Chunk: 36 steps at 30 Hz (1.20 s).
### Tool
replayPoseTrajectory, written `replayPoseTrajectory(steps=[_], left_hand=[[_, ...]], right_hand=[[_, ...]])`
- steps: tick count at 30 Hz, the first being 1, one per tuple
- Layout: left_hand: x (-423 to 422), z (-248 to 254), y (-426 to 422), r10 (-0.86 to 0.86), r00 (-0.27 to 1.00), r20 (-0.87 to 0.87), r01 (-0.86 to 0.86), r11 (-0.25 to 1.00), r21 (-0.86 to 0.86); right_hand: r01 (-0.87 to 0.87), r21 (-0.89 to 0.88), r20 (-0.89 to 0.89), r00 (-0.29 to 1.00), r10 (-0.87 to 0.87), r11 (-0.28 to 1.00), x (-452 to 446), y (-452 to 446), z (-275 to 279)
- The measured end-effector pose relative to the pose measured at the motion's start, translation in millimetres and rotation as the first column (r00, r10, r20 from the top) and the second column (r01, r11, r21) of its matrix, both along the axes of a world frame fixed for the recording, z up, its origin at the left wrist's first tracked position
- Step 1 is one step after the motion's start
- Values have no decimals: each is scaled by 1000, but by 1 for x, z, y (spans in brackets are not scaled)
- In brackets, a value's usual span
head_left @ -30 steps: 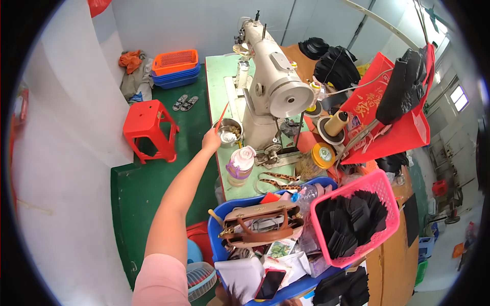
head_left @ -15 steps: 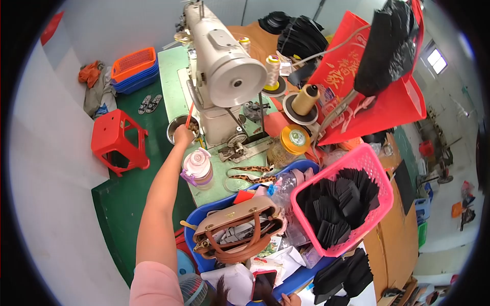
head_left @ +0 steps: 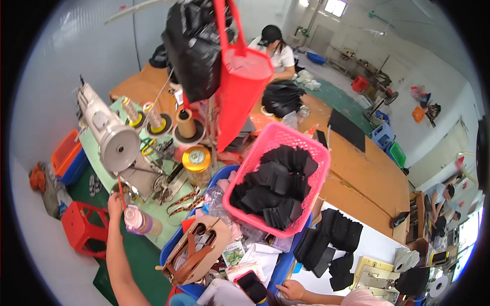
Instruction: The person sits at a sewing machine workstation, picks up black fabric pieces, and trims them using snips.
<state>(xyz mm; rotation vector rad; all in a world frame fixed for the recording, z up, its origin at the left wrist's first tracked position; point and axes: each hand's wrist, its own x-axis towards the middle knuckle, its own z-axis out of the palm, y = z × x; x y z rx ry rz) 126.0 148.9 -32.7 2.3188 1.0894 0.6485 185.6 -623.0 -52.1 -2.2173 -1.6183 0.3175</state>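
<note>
Beside the base of the sewing machine (head_left: 120, 148), my left hand (head_left: 116, 205) pinches a thin red stick (head_left: 121, 191) between closed fingers, with the stick standing nearly upright above them. Just by that hand sits a metal bowl (head_left: 129, 193), mostly hidden, so I can't make out what the stick touches in it. A pink-and-purple bottle (head_left: 142, 222) is near my left wrist, on the green tabletop (head_left: 97, 151).

My right hand (head_left: 292, 289) is low down, close to the edge of the blue bin (head_left: 279, 270), with its fingers curled; I can't tell whether they hold anything. Near it, a phone (head_left: 251, 286) lies tilted in the bin, and the open handbag (head_left: 204, 245) is in there too, farther to the left. The pink basket (head_left: 320, 171), filled with black pieces (head_left: 273, 176), sits over the bin's far side, and more black stacks (head_left: 334, 232) lie on the white surface (head_left: 375, 239) beyond my right hand.

Behind the bottle, a yellow-lidded jar (head_left: 197, 162) stands near a leopard-print strap (head_left: 184, 202), and thread cones (head_left: 154, 118) rise beside the machine. Past a hanging red bag (head_left: 242, 86), a person in a black cap (head_left: 270, 35) bends over the brown table (head_left: 352, 168).
</note>
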Motion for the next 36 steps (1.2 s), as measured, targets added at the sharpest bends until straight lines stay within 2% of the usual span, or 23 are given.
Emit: replayPoseTrajectory(steps=[2, 4, 6, 7, 8, 10, 11, 13, 14, 15, 16, 17, 18, 19, 20, 22, 24, 25, 26, 28, 30, 34, 36], left_hand=[[-2, 21, 2, 89, 995, 40, -91, 995, 52], [3, 70, -18, 205, 944, 260, -272, 928, 256], [7, 119, -36, 113, 780, 616, -348, 896, 276], [8, 160, -61, 159, 733, 662, -292, 952, 94], [12, 192, -86, 91, 648, 756, -195, 980, 49], [23, 259, -154, -54, 554, 831, -2, 998, 66], [35, 300, -207, -111, 482, 869, 81, 993, 82], [40, 346, -298, -400, 505, 765, 290, 913, 286], [38, 341, -329, -591, 438, 677, 372, 805, 462], [35, 356, -370, -839, 469, 276, 448, 495, 744], [31, 376, -407, -941, 322, -105, 797, 209, 566], [40, 348, -443, -993, 47, 107, 902, 88, 422], [49, 340, -479, -992, -125, 12, 967, -119, 226], [41, 295, -499, -962, -244, -125, 969, -237, -68], [28, 244, -521, -895, -389, -218, 883, -295, -365], [7, 198, -545, -690, -629, -357, 716, -337, -611], [-12, 123, -581, -524, -835, -167, 424, -420, -802], [-14, 103, -601, -518, -854, -49, 331, -467, -820], [-8, 97, -621, -551, -833, 44, 308, -529, -791], [13, 107, -666, -624, -747, 229, 356, -666, -655], [28, 115, -713, -635, -664, 394, 413, -751, -515], [38, 120, -804, -529, -559, 638, 464, -838, -288], [37, 115, -841, -464, -537, 705, 462, -860, -214]], right_hand=[[1, 5, 19, 1000, -1, 1000, 0, -1, 0], [38, 44, 23, 999, -39, 998, -3, -6, -5], [104, 124, 5, 994, -105, 987, -11, -10, -19], [104, 84, 10, 994, -105, 991, -12, -13, -23], [67, 95, 17, 997, -69, 993, -10, -14, -26], [-8, 111, 22, 1000, 5, 994, -2, -9, -12], [-14, 28, 24, 1000, 14, 999, -2, -10, -3], [-7, 58, 25, 1000, 6, 998, -3, -9, 3], [-4, 71, 31, 1000, 2, 997, -2, -10, 3], [-1, 97, 39, 999, -3, 995, -2, -10, 2], [3, 130, 31, 999, -8, 992, -4, -10, 4], [8, 161, 28, 1000, -13, 987, -4, -8, 5], [11, 187, 28, 999, -16, 982, -2, -8, 6], [26, 193, 29, 999, -32, 981, -2, -8, 10], [19, 211, 31, 999, -26, 977, -2, -9, 8], [18, 138, -8, 1000, -17, 990, -3, -14, -1], [9, 165, -23, 1000, -6, 986, -1, -16, -4], [7, 137, -19, 1000, -5, 991, -1, -16, 0], [17, 186, -16, 1000, -14, 982, -1, -17, 2], [35, 287, -4, 999, -35, 957, 1, -17, 5], [64, 305, -20, 998, -60, 950, -2, -19, 1], [59, 401, -23, 998, -54, 914, -2, -29, -15], [-34, 441, 27, 999, 24, 897, 1, -34, -12]])
